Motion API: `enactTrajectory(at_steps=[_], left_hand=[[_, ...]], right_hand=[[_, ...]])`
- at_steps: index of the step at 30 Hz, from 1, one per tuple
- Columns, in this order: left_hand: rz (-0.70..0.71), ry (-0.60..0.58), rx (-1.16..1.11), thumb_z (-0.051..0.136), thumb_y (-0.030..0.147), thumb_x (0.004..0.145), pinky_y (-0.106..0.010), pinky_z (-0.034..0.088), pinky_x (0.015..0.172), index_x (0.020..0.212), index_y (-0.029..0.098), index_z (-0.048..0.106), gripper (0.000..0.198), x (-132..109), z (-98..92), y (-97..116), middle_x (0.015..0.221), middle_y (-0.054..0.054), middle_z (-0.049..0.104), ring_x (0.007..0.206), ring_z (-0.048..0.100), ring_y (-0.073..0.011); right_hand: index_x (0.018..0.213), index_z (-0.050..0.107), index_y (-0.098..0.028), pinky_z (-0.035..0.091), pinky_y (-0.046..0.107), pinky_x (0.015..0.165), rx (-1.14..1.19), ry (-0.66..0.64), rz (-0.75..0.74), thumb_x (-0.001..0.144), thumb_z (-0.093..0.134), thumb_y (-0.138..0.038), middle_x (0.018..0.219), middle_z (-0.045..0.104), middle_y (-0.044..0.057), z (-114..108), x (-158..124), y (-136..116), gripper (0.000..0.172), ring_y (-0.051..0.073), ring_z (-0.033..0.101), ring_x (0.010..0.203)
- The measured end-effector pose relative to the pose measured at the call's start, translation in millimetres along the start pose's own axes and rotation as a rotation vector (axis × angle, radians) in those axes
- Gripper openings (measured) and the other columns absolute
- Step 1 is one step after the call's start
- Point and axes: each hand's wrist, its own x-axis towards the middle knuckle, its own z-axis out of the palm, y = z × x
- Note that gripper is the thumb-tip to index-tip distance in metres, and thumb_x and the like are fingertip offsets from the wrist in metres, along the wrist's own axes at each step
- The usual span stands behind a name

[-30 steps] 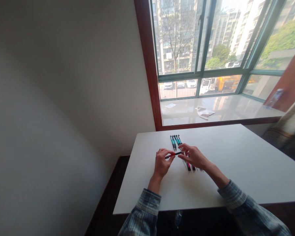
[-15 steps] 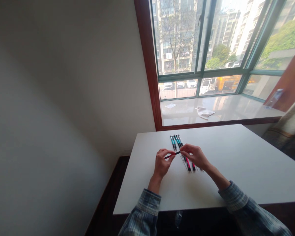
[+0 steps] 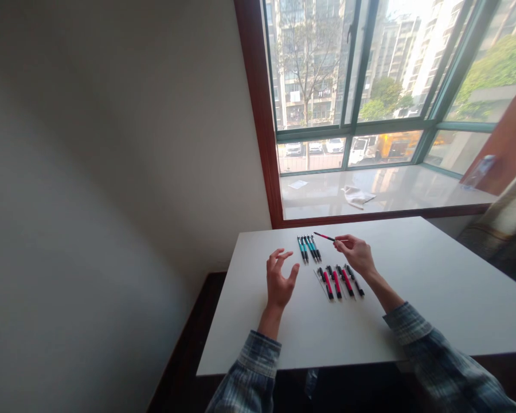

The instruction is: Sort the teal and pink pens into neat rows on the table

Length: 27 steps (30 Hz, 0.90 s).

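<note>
Pinched at the tips of the right hand (image 3: 358, 254), between thumb and forefinger, is a red pen (image 3: 324, 236); the fingers (image 3: 341, 244) close on its near end and the rest of it juts out to the left, tilted a little, above the far part of the counter (image 3: 413, 298). Its free end hangs just over and beside the row of teal pens (image 3: 308, 248). The left hand (image 3: 278, 282) holds nothing: its fingers are spread and curled, the palm turned inward, raised slightly off the counter and near the left end of the teal row.

Such a light grip so far back on the barrel looks risky. The long free end could swing or slip from the fingertips, and a dropped pen would likely land across the teal pens and knock them out of line, or roll on the smooth counter. The right wrist also passes close above the row of red pens (image 3: 339, 281), so a low sleeve (image 3: 417, 338) could drag those askew.

The held pen is slim, with a red barrel and dark ends; finer detail is too small to tell. It matches those in the nearer row, which lie side by side, slanted, just beside a thin pale strip. The teal ones lie in a tight parallel group farther off, toward the window sill (image 3: 391, 195)
</note>
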Motion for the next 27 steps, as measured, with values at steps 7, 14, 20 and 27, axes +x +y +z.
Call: enactTrajectory(at_steps=[7,14,20,27], left_hand=[[-0.015,-0.025,0.031,0.066,0.021,0.089,-0.047,0.043,0.109,0.114,0.027,0.070,0.026,0.5,-1.6,6.3,0.134,-0.007,0.056,0.124,0.053,-0.0273],[-0.021,-0.039,0.047,0.064,0.020,0.088,-0.049,0.043,0.109,0.113,0.026,0.070,0.027,-0.2,-2.0,6.4,0.136,-0.007,0.054,0.121,0.054,-0.0283],[-0.020,-0.032,0.052,0.064,0.019,0.087,-0.050,0.044,0.109,0.112,0.026,0.070,0.027,0.2,-2.4,6.2,0.135,-0.008,0.054,0.121,0.055,-0.0283],[-0.030,-0.027,0.045,0.065,0.019,0.086,-0.049,0.044,0.109,0.111,0.025,0.071,0.027,0.8,-1.5,5.9,0.135,-0.008,0.052,0.120,0.055,-0.0280]], right_hand=[[0.097,0.073,-0.021,0.063,0.036,0.077,-0.223,-0.057,-0.110,0.090,0.062,-0.039,0.090,0.081,0.007,10.6,-3.3,-2.7,0.022,0.024,0.078,0.084],[0.094,0.074,-0.026,0.059,0.036,0.074,-0.349,-0.260,-0.171,0.087,0.065,-0.033,0.083,0.079,0.002,10.7,-5.5,2.1,0.014,0.023,0.076,0.077],[0.098,0.073,-0.025,0.057,0.032,0.069,-0.344,-0.339,-0.187,0.086,0.064,-0.031,0.085,0.078,0.003,12.3,-8.4,1.4,0.016,0.021,0.074,0.074],[0.098,0.071,-0.024,0.054,0.031,0.068,-0.397,-0.406,-0.190,0.087,0.062,-0.028,0.087,0.078,0.002,13.1,-7.6,0.3,0.015,0.019,0.072,0.073]])
